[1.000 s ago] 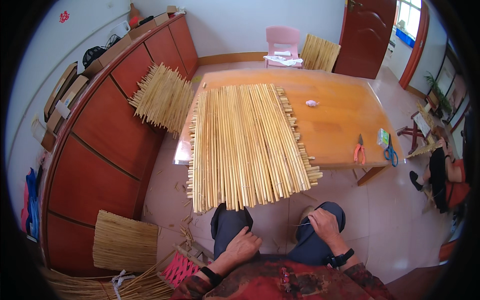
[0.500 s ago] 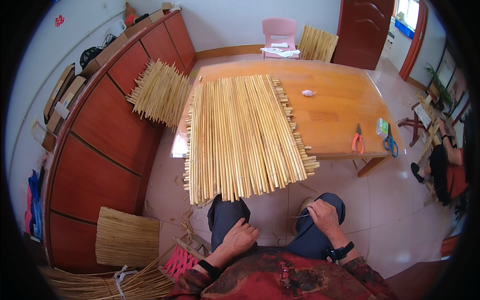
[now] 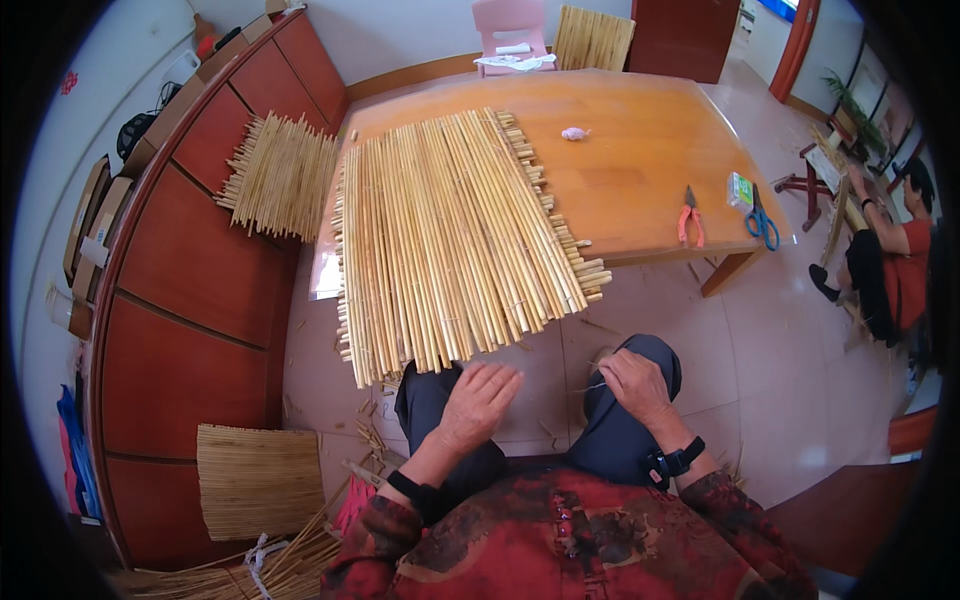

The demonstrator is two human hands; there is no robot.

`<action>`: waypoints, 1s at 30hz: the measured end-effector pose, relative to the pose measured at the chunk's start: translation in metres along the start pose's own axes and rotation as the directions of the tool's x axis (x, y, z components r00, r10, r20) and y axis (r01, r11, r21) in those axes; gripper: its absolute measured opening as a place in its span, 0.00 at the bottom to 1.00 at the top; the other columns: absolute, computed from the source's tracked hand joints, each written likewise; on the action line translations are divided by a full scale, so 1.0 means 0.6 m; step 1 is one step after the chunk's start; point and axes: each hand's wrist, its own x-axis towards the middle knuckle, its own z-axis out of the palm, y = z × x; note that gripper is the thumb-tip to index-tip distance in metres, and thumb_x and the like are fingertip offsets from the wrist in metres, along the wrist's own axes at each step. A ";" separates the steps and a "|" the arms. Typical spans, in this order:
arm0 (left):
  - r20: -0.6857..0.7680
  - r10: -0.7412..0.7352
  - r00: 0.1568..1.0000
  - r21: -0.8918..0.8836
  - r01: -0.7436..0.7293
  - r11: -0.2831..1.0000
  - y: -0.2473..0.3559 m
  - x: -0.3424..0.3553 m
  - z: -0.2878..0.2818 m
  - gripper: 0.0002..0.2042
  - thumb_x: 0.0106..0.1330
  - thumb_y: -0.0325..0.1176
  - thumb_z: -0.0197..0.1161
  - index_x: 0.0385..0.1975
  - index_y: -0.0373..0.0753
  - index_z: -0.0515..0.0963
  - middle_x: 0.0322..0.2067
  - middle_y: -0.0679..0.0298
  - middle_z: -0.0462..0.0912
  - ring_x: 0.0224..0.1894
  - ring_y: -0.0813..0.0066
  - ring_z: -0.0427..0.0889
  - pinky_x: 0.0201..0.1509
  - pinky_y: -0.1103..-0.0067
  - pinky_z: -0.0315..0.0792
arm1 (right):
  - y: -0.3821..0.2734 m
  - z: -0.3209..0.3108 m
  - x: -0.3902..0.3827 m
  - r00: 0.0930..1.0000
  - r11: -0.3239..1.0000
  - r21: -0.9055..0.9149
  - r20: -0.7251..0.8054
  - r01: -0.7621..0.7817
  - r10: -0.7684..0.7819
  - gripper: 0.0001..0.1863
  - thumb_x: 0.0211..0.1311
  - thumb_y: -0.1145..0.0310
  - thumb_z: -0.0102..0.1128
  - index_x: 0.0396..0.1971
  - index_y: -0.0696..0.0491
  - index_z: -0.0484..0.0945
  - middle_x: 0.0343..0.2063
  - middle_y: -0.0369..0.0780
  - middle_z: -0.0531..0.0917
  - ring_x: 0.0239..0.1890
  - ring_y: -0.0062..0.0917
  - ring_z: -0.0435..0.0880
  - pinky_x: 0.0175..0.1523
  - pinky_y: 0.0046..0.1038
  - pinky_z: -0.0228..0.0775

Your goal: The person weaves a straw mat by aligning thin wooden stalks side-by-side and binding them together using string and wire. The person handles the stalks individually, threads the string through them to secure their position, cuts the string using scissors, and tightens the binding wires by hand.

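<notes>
A mat of straight reed stalks [image 3: 440, 235] lies across the left part of the table, its near edge jutting past the tabletop toward my knees. Just below that edge my left hand [image 3: 478, 408] is raised over my left thigh, fingers stretched out and holding nothing. Over my right knee, my right hand [image 3: 638, 388] is closed in a pinch on a thin wire [image 3: 588, 388], which sticks out to the left of the fingertips. Shorter stalk ends poke out along both sides of the mat.
On the orange wooden table [image 3: 650, 180] lie red-handled pliers [image 3: 690, 218], blue-handled scissors [image 3: 762, 225], a small box [image 3: 740, 192] and a pink lump [image 3: 575, 133]. Reed mats stand by the red cabinet [image 3: 190, 340]. Stalk bundles [image 3: 290, 560] lie lower left. Another person [image 3: 900, 240] sits far right.
My left hand has lifted off my left thigh and moved up toward the mat's near edge. My right hand stays near my right knee with the wire. The whole view has shifted slightly.
</notes>
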 end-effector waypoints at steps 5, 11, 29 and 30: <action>0.013 -0.152 0.988 0.107 0.150 0.983 -0.002 0.069 0.009 0.27 0.51 0.31 0.59 0.54 0.36 0.63 0.57 0.56 0.61 0.61 0.63 0.58 0.63 0.64 0.50 | 0.003 0.000 -0.004 1.000 1.000 0.006 -0.024 -0.009 0.009 0.03 0.50 0.72 0.57 0.24 0.52 0.72 0.21 0.37 0.73 0.25 0.31 0.75 0.31 0.28 0.68; 0.097 -0.219 0.971 0.240 0.191 0.952 -0.006 0.124 0.055 0.31 0.51 0.33 0.60 0.57 0.36 0.58 0.61 0.56 0.56 0.65 0.63 0.52 0.64 0.61 0.46 | 0.001 -0.003 -0.004 0.999 0.999 0.034 -0.020 -0.034 0.035 0.03 0.50 0.72 0.57 0.24 0.52 0.73 0.21 0.37 0.73 0.25 0.31 0.75 0.31 0.28 0.68; 0.087 -0.248 0.965 0.299 0.212 0.930 -0.020 0.119 0.089 0.23 0.58 0.29 0.49 0.56 0.36 0.60 0.59 0.57 0.60 0.63 0.65 0.57 0.63 0.61 0.50 | 0.010 0.001 0.000 0.999 0.999 0.025 0.000 -0.035 0.035 0.04 0.49 0.71 0.58 0.24 0.52 0.72 0.20 0.37 0.72 0.25 0.30 0.75 0.31 0.27 0.68; 0.087 -0.244 0.966 0.300 0.209 0.931 -0.020 0.121 0.087 0.23 0.59 0.29 0.48 0.57 0.36 0.60 0.60 0.57 0.59 0.63 0.65 0.57 0.63 0.61 0.50 | 0.010 0.001 -0.001 0.999 0.999 0.021 -0.003 -0.034 0.034 0.04 0.49 0.71 0.58 0.24 0.52 0.72 0.20 0.37 0.72 0.25 0.30 0.75 0.31 0.27 0.68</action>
